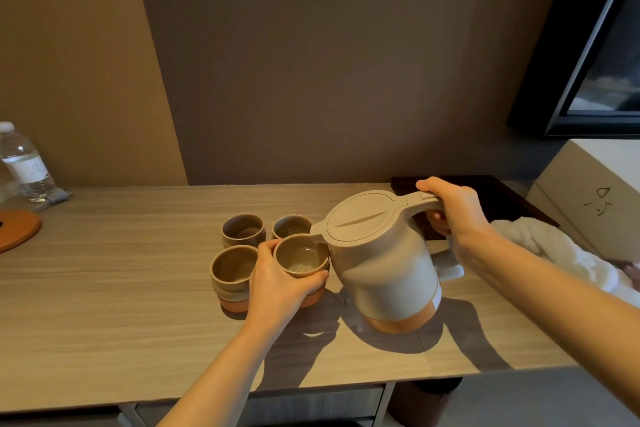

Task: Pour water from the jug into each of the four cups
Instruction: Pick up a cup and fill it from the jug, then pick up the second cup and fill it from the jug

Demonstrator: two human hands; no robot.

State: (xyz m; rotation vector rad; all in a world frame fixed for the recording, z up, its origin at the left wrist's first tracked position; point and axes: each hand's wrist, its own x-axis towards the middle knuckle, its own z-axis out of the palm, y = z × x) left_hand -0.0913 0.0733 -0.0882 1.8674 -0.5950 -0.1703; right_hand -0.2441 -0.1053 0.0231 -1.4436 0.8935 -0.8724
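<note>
A beige jug [381, 263] with an orange base is tilted to the left above the wooden table [121, 305], its spout at the rim of the near right cup [301, 255]. My right hand [450, 215] grips the jug's handle. My left hand [277, 284] wraps around the near right cup, which has water in its bottom. Three more brown cups stand close by: near left [232, 269], far left [243, 229] and far right [290, 226]. I cannot tell whether those hold water.
A clear water bottle [24, 163] and an orange round board [17, 229] sit at the table's far left. A dark tray [502, 194], a white cloth [561, 250] and a white box [595, 191] lie to the right. The table's front edge is near me.
</note>
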